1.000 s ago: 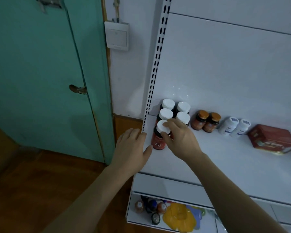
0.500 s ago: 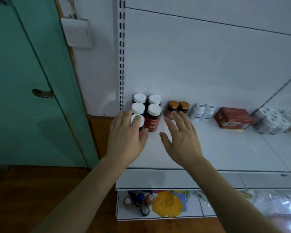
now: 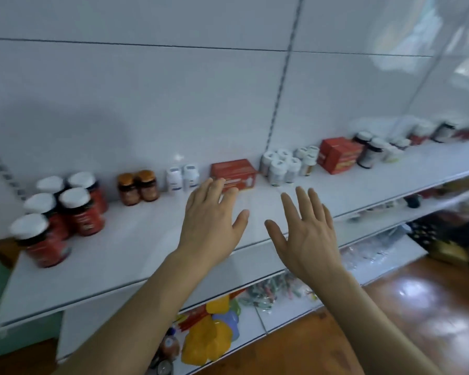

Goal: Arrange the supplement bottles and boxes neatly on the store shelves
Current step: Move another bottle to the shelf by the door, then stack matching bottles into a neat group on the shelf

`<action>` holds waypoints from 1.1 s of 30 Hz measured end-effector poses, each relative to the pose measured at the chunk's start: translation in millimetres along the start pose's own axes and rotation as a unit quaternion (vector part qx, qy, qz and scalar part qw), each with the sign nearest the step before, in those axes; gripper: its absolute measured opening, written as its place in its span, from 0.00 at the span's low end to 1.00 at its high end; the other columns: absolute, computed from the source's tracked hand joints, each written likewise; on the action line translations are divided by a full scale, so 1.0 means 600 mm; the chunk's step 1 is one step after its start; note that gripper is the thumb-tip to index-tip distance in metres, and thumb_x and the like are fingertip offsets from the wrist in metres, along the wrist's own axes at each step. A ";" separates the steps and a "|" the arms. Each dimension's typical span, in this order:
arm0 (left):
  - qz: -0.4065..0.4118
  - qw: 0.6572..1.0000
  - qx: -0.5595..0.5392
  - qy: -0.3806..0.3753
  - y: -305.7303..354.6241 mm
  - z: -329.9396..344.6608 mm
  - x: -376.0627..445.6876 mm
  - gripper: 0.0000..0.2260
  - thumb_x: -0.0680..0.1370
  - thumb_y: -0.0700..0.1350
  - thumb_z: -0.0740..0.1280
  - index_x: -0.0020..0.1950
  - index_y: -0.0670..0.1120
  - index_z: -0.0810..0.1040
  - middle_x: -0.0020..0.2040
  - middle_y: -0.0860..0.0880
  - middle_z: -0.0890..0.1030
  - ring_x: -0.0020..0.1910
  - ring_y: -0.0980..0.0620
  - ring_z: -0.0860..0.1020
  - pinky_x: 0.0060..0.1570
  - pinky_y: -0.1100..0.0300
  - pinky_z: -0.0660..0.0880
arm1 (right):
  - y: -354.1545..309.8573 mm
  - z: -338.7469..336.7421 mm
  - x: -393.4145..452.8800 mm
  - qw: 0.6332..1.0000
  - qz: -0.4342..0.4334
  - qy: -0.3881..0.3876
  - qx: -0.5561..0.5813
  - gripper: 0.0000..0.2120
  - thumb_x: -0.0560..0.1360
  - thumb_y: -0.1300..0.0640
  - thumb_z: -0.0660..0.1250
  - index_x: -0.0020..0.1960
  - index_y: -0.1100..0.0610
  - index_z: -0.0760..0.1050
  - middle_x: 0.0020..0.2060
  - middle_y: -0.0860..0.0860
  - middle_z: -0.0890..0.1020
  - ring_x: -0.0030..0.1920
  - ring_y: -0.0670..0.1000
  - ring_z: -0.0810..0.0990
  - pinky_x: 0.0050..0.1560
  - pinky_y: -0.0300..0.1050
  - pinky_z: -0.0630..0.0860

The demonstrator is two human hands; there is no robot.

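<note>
Both hands hover palm-down over the white shelf (image 3: 136, 247), fingers spread and holding nothing. My left hand (image 3: 211, 223) reaches toward a flat red box (image 3: 234, 171) at the shelf's back; its fingertips overlap the box's front edge. My right hand (image 3: 306, 228) is beside it, over bare shelf. At the far left stand several red bottles with white caps (image 3: 73, 209). Two amber bottles with orange caps (image 3: 138, 188) and two small white bottles (image 3: 182, 177) follow to the right. The picture is blurred.
Further right on the shelf are a cluster of white bottles (image 3: 280, 165), stacked red boxes (image 3: 339, 155) and more dark and white bottles (image 3: 374, 150). A lower shelf holds yellow and blue packets (image 3: 211, 334) and loose items. Wooden floor (image 3: 431, 301) lies at the right.
The view has swung right along the shelf. My left hand has left the front red bottle, and both open hands have moved right, toward the red box.
</note>
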State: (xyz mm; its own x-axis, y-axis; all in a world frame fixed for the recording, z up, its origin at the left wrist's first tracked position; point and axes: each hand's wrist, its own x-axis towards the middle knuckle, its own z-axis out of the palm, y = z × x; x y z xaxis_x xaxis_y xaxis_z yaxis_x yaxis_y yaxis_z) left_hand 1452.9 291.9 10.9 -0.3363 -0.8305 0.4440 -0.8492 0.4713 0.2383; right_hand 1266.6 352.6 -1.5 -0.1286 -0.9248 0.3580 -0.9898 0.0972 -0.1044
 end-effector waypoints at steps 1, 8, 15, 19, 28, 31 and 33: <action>0.007 1.000 -0.007 -0.006 0.037 0.018 0.014 0.23 0.80 0.57 0.62 0.70 0.46 0.73 0.72 0.43 0.72 0.73 0.40 0.66 0.72 0.45 0.63 | 0.042 -0.007 -0.002 1.000 0.014 -0.005 -0.003 0.35 0.80 0.35 0.48 0.78 0.56 0.62 0.78 0.60 0.61 0.80 0.62 0.54 0.77 0.62 0.57; 0.082 0.995 -0.038 -0.037 0.261 0.127 0.122 0.26 0.79 0.58 0.57 0.71 0.45 0.73 0.73 0.42 0.71 0.74 0.41 0.65 0.73 0.44 0.62 | 0.290 -0.054 0.008 0.994 0.103 -0.016 -0.016 0.33 0.82 0.36 0.50 0.80 0.54 0.56 0.81 0.57 0.55 0.81 0.59 0.47 0.79 0.59 0.50; 0.150 0.984 -0.075 -0.067 0.450 0.270 0.261 0.26 0.79 0.59 0.56 0.72 0.46 0.72 0.74 0.42 0.70 0.75 0.41 0.63 0.74 0.45 0.61 | 0.504 -0.055 0.066 0.982 0.185 -0.017 -0.031 0.35 0.81 0.34 0.47 0.81 0.53 0.55 0.81 0.57 0.55 0.81 0.58 0.47 0.80 0.58 0.50; 0.187 0.973 -0.109 -0.084 0.561 0.350 0.364 0.26 0.79 0.59 0.56 0.72 0.45 0.72 0.74 0.42 0.70 0.74 0.41 0.64 0.74 0.45 0.61 | 0.637 -0.064 0.119 0.970 0.232 -0.014 -0.063 0.34 0.82 0.35 0.49 0.81 0.54 0.55 0.80 0.56 0.56 0.81 0.58 0.48 0.80 0.58 0.50; 0.264 0.949 -0.132 -0.107 0.818 0.495 0.540 0.25 0.78 0.58 0.58 0.71 0.46 0.74 0.73 0.42 0.72 0.74 0.41 0.66 0.73 0.46 0.61 | 0.927 -0.078 0.191 0.942 0.323 -0.006 -0.091 0.34 0.81 0.35 0.48 0.81 0.52 0.53 0.81 0.55 0.55 0.81 0.57 0.46 0.80 0.57 0.48; 0.272 0.946 -0.134 -0.116 0.902 0.550 0.597 0.25 0.79 0.58 0.57 0.72 0.46 0.73 0.74 0.43 0.70 0.75 0.42 0.65 0.74 0.47 0.60 | 1.036 -0.070 0.216 0.939 0.335 0.001 -0.079 0.34 0.81 0.35 0.48 0.81 0.52 0.53 0.81 0.55 0.55 0.81 0.57 0.46 0.80 0.57 0.48; 0.273 0.945 -0.127 -0.126 0.963 0.590 0.635 0.24 0.81 0.57 0.58 0.74 0.47 0.70 0.76 0.44 0.67 0.77 0.43 0.61 0.75 0.48 0.56 | 1.115 -0.060 0.232 0.940 0.334 0.012 -0.075 0.33 0.82 0.35 0.48 0.81 0.53 0.55 0.81 0.56 0.56 0.81 0.58 0.47 0.80 0.58 0.50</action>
State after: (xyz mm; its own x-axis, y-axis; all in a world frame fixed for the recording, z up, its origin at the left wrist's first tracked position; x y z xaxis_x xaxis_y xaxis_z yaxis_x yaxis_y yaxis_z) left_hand 689.8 142.6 12.0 -0.8091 -0.4726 0.3492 -0.4071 0.8794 0.2470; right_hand 584.4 301.8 11.9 -0.7237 -0.6309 0.2798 -0.6852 0.7053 -0.1819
